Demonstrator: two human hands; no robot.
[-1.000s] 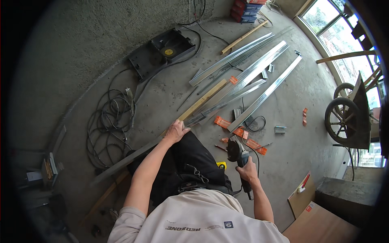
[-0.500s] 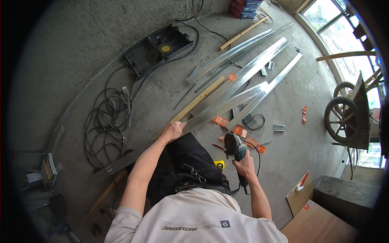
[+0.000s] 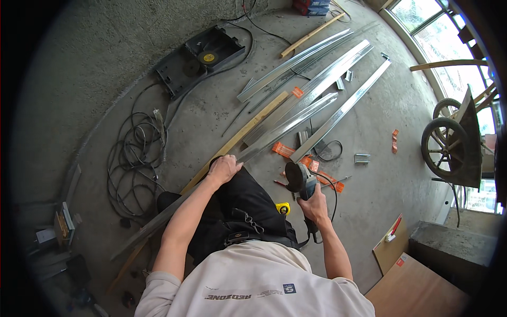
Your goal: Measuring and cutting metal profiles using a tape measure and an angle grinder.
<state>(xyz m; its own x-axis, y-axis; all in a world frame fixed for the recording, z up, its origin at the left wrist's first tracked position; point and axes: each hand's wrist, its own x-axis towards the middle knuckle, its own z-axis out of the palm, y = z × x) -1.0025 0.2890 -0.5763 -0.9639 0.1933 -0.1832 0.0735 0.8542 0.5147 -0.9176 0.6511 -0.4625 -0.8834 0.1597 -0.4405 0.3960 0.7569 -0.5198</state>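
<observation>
My left hand [image 3: 224, 169] is closed over a long galvanised metal channel [image 3: 288, 126] beside my bent knee. The channel slants from the lower left up to the right, and my forearm hides part of it. In my right hand [image 3: 315, 204] is an angle grinder [image 3: 302, 178], gripped by its body with the dark disc toward the far left. The disc is apart from the held channel. Just left of the grinder, a yellow tape measure [image 3: 283, 208] shows beside my thigh. A wooden batten [image 3: 253, 122] runs along the far side of the channel.
More metal channels [image 3: 346, 108] lie on the concrete floor with orange strips [image 3: 285, 150] and short offcuts [image 3: 362, 158]. A black tool case [image 3: 198, 63] and coiled cable [image 3: 138, 158] are at the left. A wheeled cart [image 3: 454, 148] stands right, above wooden boards [image 3: 417, 290].
The held channel has turned about its length, and its far end has shifted left, away from the neighbouring channel. My right hand and the grinder have moved slightly left. The whole view has shifted a little.
</observation>
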